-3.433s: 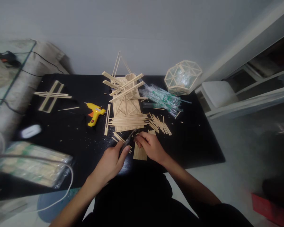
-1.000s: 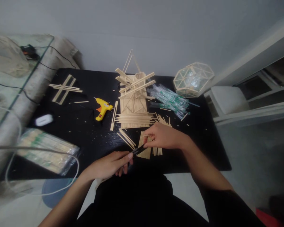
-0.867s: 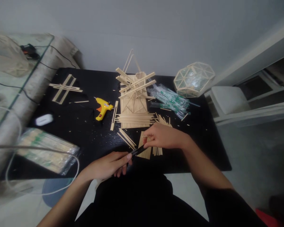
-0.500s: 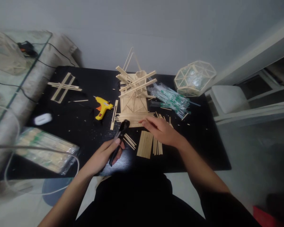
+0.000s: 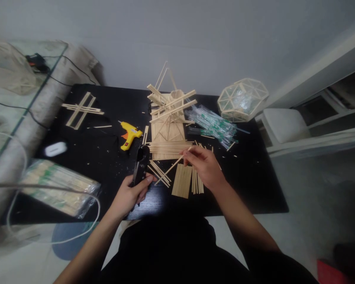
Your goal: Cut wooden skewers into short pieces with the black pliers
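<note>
My left hand (image 5: pixel 133 194) is wrapped round a black plier-like hand cutter (image 5: pixel 140 165), its head pointing away from me. Between the fingertips of my right hand (image 5: pixel 205 166) is a thin wooden stick (image 5: pixel 172 167), slanting down to the left. Its lower end lies close to my left fingertips; whether they touch it I cannot tell. Below the stick are a few short sticks (image 5: pixel 158 172) and a flat panel of sticks side by side (image 5: pixel 182 181). More loose sticks (image 5: pixel 197 182) lie beside the panel, and longer sticks (image 5: pixel 168 147) lie across the base of a wooden stick structure (image 5: pixel 168 128).
A yellow glue gun (image 5: pixel 130 135) lies left of the structure. Crossed stick bundles (image 5: pixel 82 110), a white case (image 5: pixel 55 149) and a bagged stick pack (image 5: pixel 59 187) are further left. Plastic wrappers (image 5: pixel 214 124) and a faceted stick frame (image 5: pixel 242 99) are at right. A white cable (image 5: pixel 98 201) loops at front left.
My right hand has drawn back slightly to the right, and a stick now shows slanting from its fingers. My left hand has shifted left, turning the black cutter more upright.
</note>
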A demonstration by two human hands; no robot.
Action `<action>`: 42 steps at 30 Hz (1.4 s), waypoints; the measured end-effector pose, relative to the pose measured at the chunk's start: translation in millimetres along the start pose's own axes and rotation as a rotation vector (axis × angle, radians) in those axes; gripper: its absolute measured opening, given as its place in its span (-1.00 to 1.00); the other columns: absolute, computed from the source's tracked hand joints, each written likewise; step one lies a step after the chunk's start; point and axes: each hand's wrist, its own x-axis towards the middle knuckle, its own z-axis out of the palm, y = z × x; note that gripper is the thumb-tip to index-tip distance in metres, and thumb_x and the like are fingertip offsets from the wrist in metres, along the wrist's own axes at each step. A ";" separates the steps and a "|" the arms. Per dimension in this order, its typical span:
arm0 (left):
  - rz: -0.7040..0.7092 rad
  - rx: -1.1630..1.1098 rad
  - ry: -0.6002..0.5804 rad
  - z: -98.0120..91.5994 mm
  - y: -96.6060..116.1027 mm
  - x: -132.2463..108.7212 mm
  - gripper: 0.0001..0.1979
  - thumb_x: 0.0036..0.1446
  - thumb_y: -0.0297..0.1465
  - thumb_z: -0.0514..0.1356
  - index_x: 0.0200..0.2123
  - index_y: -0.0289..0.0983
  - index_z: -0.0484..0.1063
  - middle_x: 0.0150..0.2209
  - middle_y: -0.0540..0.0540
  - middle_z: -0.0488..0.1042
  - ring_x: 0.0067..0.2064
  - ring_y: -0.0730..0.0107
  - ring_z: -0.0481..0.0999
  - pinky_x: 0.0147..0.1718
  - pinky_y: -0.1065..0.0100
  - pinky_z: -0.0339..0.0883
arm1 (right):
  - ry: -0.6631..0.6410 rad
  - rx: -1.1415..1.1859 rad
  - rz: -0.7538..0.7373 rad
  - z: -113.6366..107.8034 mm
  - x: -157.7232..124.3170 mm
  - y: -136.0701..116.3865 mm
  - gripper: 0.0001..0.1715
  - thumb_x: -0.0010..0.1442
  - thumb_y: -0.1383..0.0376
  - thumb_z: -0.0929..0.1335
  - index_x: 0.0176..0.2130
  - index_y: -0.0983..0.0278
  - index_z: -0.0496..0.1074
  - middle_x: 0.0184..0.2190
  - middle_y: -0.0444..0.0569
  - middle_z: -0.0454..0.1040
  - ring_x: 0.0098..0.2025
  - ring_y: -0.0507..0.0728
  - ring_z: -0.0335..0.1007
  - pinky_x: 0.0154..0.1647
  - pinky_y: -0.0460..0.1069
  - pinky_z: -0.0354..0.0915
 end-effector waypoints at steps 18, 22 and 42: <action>0.379 0.099 0.459 -27.8 27.6 10.2 -0.79 0.13 -0.25 0.41 -0.33 -0.26 0.52 -0.45 -0.01 0.52 -0.52 0.50 0.36 -0.51 0.42 0.22 | -0.261 -0.273 0.208 24.9 -24.8 46.3 -0.87 0.15 0.28 0.53 -0.28 0.27 0.58 -0.32 -0.03 0.68 -0.23 0.13 0.64 -0.12 0.03 0.47; 0.385 0.052 0.459 -27.3 26.7 8.4 -0.76 0.12 -0.23 0.41 -0.27 -0.27 0.55 -0.43 0.00 0.52 -0.51 0.50 0.36 -0.49 0.42 0.24 | -0.335 -0.362 0.196 37.2 -25.0 45.5 -0.93 0.18 0.36 0.52 -0.29 0.26 0.57 -0.33 -0.05 0.69 -0.23 0.12 0.65 -0.11 0.01 0.45; 0.412 -0.068 0.390 -27.0 26.7 8.1 -0.79 0.14 -0.30 0.42 -0.36 -0.25 0.46 -0.56 0.08 0.36 -0.56 0.56 0.28 -0.52 0.44 0.20 | -0.310 -1.104 0.078 56.3 3.9 59.3 -0.79 0.25 0.55 0.35 -0.13 0.37 0.48 -0.31 0.10 0.56 -0.19 0.22 0.49 -0.12 0.05 0.29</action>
